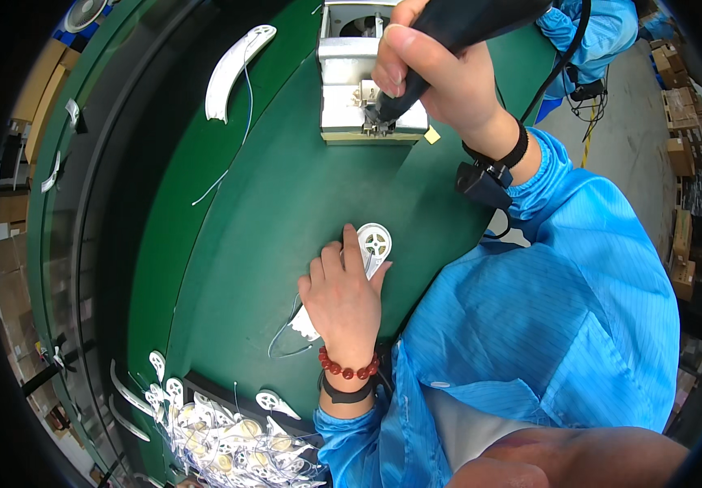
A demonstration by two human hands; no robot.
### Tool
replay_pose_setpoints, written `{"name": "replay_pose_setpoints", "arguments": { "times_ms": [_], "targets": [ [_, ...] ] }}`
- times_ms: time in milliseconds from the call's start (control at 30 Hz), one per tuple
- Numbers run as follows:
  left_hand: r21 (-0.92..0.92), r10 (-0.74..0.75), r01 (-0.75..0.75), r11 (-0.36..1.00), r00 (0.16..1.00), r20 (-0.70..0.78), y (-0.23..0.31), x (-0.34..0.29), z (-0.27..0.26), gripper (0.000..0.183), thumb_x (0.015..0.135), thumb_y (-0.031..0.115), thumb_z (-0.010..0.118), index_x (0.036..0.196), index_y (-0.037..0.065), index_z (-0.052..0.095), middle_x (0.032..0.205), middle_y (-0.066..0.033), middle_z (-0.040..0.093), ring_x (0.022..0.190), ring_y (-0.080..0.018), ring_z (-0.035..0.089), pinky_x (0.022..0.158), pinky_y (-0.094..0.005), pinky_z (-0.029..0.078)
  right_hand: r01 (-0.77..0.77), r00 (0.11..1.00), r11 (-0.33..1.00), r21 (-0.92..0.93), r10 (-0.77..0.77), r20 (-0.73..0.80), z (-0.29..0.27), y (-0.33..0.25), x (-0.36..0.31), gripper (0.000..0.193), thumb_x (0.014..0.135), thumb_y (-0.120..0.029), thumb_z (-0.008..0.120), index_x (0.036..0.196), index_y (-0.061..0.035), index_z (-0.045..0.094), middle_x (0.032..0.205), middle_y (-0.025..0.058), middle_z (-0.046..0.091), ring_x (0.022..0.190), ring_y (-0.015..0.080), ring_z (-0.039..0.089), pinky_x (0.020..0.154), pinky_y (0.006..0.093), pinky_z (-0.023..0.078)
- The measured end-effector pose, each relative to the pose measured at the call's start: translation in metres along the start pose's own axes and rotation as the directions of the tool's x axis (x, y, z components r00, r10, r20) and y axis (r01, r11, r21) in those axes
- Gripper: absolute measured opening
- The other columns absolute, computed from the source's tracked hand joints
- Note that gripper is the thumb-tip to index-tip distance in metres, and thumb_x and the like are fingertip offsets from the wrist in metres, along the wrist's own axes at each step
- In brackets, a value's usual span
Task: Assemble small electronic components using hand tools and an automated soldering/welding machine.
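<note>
My right hand [440, 77] is wrapped round a black power screwdriver [457, 28]. The driver points down, its tip at the front of a silver and white screw feeder [359, 69]. Lower down on the green table, my left hand [343, 297] rests over a white plastic housing [374, 242], thumb on one side and fingers on the other. The housing's round, spoked end shows past the fingertips. Its jagged other end and a thin grey wire stick out by the wrist; its middle is hidden under the palm.
A curved white cover [233, 69] with a wire lies at the upper left, near a dark conveyor. Many wired white housings [229, 443] are heaped at the lower left. A small yellow tag [432, 135] sits beside the feeder. Another person's blue sleeve [599, 32] shows at upper right.
</note>
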State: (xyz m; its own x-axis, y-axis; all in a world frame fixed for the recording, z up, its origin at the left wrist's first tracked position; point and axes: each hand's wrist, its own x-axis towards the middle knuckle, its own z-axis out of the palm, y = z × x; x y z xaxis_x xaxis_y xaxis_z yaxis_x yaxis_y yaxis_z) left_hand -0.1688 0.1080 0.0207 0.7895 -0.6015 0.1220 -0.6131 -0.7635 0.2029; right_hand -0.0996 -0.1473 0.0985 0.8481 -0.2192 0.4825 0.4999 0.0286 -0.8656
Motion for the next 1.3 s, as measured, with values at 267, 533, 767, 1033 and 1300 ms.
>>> {"name": "replay_pose_setpoints", "arguments": {
  "times_ms": [267, 533, 767, 1033, 1300],
  "targets": [
    [-0.21, 0.003, 0.018, 0.977, 0.995, 0.098, -0.031, -0.009, -0.014, 0.064, 0.073, 0.042, 0.084, 0.123, 0.008, 0.066, 0.1, -0.0097, 0.068, 0.084, -0.0311, 0.067, 0.072, -0.0413, 0.053, -0.153, 0.986, 0.988, -0.001, 0.153, 0.062, 0.012, 0.006, -0.017, 0.016, 0.097, -0.012, 0.064, 0.087, -0.0017, 0.057, 0.067, 0.0057, 0.061, 0.058, 0.0127, 0.058, 0.056, 0.026, 0.047],
    [-0.176, -0.037, 0.037, 0.984, 0.999, -0.001, -0.025, -0.004, -0.001, 0.062, 0.073, 0.051, 0.082, 0.118, 0.01, 0.069, 0.088, -0.0063, 0.065, 0.074, -0.0266, 0.068, 0.06, -0.0377, 0.054, -0.161, 0.923, 0.916, 0.368, 0.007, 0.385, 0.042, 0.013, -0.063, 0.015, 0.098, -0.016, 0.057, 0.099, -0.0063, 0.045, 0.068, 0.0056, 0.052, 0.055, 0.0146, 0.049, 0.052, 0.0316, 0.043],
    [-0.212, -0.041, 0.037, 0.977, 0.999, -0.015, -0.025, -0.004, 0.001, 0.062, 0.072, 0.051, 0.082, 0.117, 0.009, 0.069, 0.088, -0.0057, 0.066, 0.076, -0.0257, 0.068, 0.061, -0.0371, 0.053, -0.188, 0.914, 0.959, 0.21, 0.092, 0.395, 0.058, 0.02, -0.07, 0.016, 0.1, -0.015, 0.057, 0.102, -0.0037, 0.045, 0.068, 0.0067, 0.054, 0.056, 0.0136, 0.05, 0.054, 0.0311, 0.044],
    [-0.22, -0.047, 0.049, 0.974, 0.999, 0.013, -0.023, -0.003, 0.0, 0.063, 0.073, 0.051, 0.082, 0.116, 0.008, 0.069, 0.09, -0.0055, 0.067, 0.077, -0.0253, 0.069, 0.061, -0.037, 0.053, -0.194, 0.919, 0.962, 0.193, 0.109, 0.379, 0.058, 0.027, -0.069, 0.016, 0.099, -0.015, 0.058, 0.099, -0.0036, 0.047, 0.067, 0.0071, 0.055, 0.056, 0.0134, 0.052, 0.054, 0.0313, 0.045],
    [-0.22, -0.047, 0.053, 0.974, 0.998, 0.033, -0.023, -0.001, -0.002, 0.063, 0.072, 0.052, 0.082, 0.116, 0.008, 0.07, 0.09, -0.0055, 0.066, 0.077, -0.0254, 0.069, 0.061, -0.0373, 0.053, -0.212, 0.919, 0.955, 0.205, 0.124, 0.374, 0.058, 0.028, -0.068, 0.016, 0.099, -0.015, 0.058, 0.099, -0.0039, 0.047, 0.067, 0.0064, 0.054, 0.056, 0.0135, 0.052, 0.054, 0.0312, 0.045]
  ]
}}
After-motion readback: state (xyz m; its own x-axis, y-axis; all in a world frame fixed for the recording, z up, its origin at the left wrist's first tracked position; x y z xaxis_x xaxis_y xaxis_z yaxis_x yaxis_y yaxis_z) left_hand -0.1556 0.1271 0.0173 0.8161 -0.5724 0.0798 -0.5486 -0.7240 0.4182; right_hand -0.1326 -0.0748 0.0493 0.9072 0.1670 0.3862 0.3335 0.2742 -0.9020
